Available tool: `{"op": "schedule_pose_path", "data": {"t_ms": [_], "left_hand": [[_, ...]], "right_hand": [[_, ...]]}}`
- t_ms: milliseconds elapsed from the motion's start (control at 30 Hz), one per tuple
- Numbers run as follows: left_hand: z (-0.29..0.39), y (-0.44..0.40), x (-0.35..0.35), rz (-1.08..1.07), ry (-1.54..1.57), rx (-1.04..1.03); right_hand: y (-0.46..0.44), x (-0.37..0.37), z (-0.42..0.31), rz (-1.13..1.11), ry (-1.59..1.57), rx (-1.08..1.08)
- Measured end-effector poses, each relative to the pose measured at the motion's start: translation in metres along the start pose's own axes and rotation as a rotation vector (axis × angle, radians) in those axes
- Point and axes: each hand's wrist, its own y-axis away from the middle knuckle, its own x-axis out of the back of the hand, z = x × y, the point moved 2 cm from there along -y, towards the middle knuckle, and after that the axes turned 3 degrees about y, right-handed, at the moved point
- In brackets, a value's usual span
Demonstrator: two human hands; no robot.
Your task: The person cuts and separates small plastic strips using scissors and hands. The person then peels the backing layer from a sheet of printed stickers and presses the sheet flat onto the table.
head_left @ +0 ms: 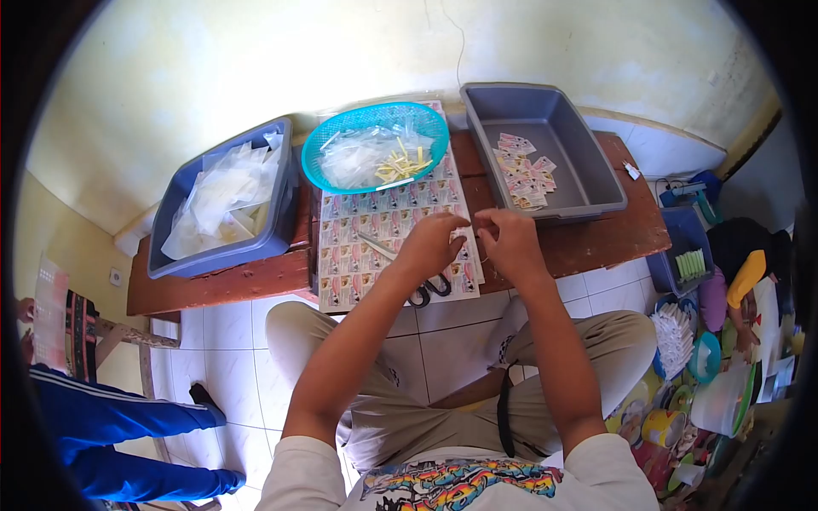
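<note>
Black-handled metal scissors (379, 247) are lying beside the left hand (433, 243), on a flat paper sheet of small, colourful printed cards (341, 264). Over that sheet's right edge, the left hand and right hand (509, 243) are facing each other, fingers curling inward; I cannot tell whether they are gripping anything. Beyond, loose pinkish printed cards (527, 175) are lying in a grey rectangular plastic tray (579, 153), and a teal oval mesh plastic basket (341, 190) is resting on the sheet.

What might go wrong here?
The scissors lie partly beneath the left wrist, below the left hand, so a careless movement might knock them. The turquoise mesh basket rests on the printed sheets; pulling a sheet from underneath could perhaps shift it.
</note>
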Motion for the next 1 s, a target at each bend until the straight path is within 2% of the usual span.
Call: {"op": "schedule_pose_path", "data": {"t_ms": [167,233,333,433,533,633,867,1000], "left_hand": [[0.002,0.015,-0.036,-0.088,-0.062,0.015],[0.004,0.018,-0.048,-0.109,-0.12,0.014],[-0.001,0.021,-0.061,-0.128,-0.167,0.006],[-0.002,0.021,-0.065,-0.133,-0.184,-0.007],[-0.005,0.024,-0.065,-0.124,-0.201,-0.016],[-0.004,0.024,-0.067,-0.117,-0.216,-0.027],[-0.003,0.026,-0.068,-0.1,-0.206,-0.023],[-0.001,0.026,-0.069,-0.095,-0.243,-0.03]], "right_hand": [[0.043,0.005,0.033,-0.075,0.142,0.019],[0.055,0.006,0.041,-0.183,0.165,-0.121],[0.063,-0.002,0.05,-0.238,0.234,-0.11],[0.068,-0.008,0.048,-0.218,0.318,0.002],[0.072,-0.011,0.059,-0.197,0.267,0.058],[0.075,-0.017,0.071,-0.199,0.168,0.018],[0.074,-0.026,0.077,-0.112,0.158,0.053],[0.073,-0.028,0.072,-0.09,0.187,0.003]]}}
